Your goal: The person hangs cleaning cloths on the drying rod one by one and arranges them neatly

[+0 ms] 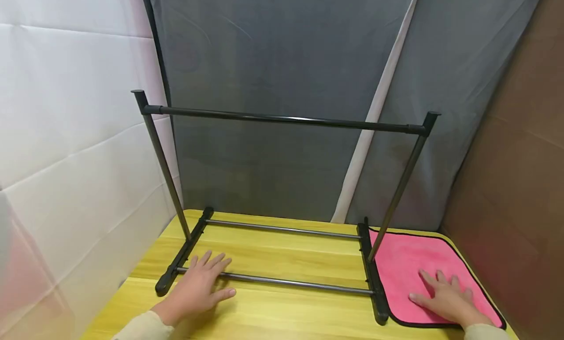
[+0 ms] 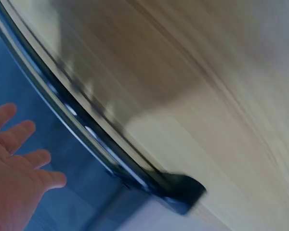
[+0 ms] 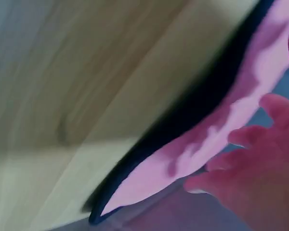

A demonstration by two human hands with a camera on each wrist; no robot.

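Cloth (image 1: 410, 266): lying flat and spread on the right end of the table (image 1: 282, 261), pink with a dark edge, one side just beside the rack's right foot (image 1: 373, 281); not yet lifted or hung.
Rack (image 1: 282, 119): standing upright on the table, black, top bar bare, two lower rods running between the two feet.
Right hand (image 1: 445, 298): resting palm down on the near part of the cloth, fingers straight and spread, gripping nothing.
Left hand (image 1: 198, 286): lying flat across the front lower rod (image 1: 291, 282) near the rack's left foot, fingers loose and spread, holding nothing.
Progress: seeming at the very start; cloth untouched beyond a flat palm, bar carrying nothing, everything of lifting and draping left to do.
Wrist views: blurring heavily; showing only open fingers, wood grain, a dark rod and a fold of pink.
Surface: yellow wood-grain tabletop, smooth, pale streaks running along it.
Room: grey fabric hanging behind, white padded panel at the left, brown board at the right.
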